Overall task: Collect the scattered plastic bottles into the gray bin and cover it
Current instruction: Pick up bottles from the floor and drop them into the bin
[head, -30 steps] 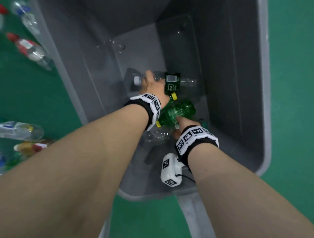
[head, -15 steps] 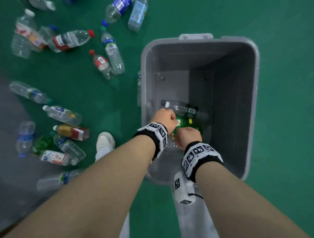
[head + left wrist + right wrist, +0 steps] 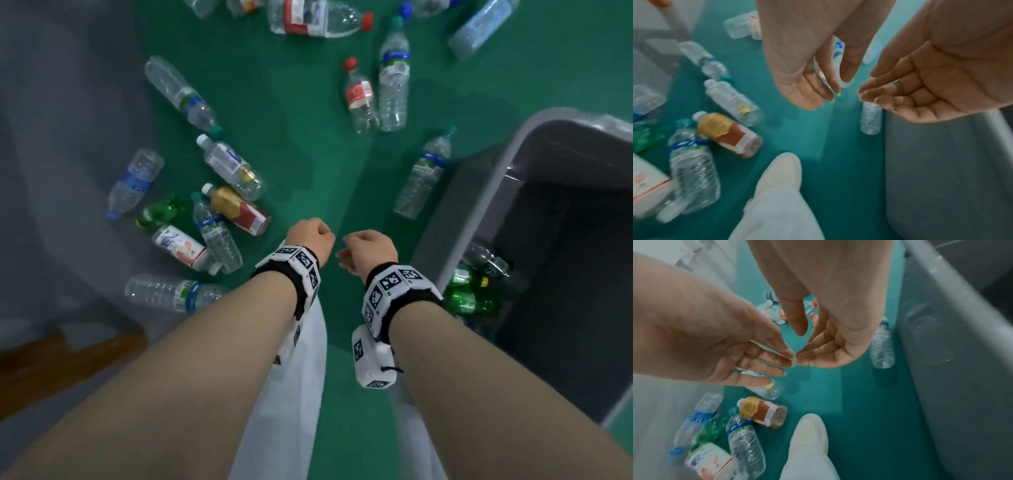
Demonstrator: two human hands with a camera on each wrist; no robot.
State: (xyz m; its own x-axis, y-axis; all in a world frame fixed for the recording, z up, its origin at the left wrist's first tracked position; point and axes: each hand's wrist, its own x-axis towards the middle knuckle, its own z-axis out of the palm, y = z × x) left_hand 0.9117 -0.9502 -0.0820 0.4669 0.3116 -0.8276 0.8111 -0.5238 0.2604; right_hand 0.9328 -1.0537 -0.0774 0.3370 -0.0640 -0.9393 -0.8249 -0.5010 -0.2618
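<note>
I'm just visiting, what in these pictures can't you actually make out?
- Gray bin: cut off by the right edge of the head view, so how full it is stays unknown; no lid is visible in any view.
- Bottles in the bin: partly hidden by the right wrist band.
- Bottle labels: too blurred to read.
- Left hand and right hand: fingers hidden in the head view; the wrist views show them empty.

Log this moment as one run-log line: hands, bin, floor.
left hand: open, empty | right hand: open, empty | gray bin: uncovered, green bottles inside | floor: many bottles left, nearest clear bottle beside bin
</note>
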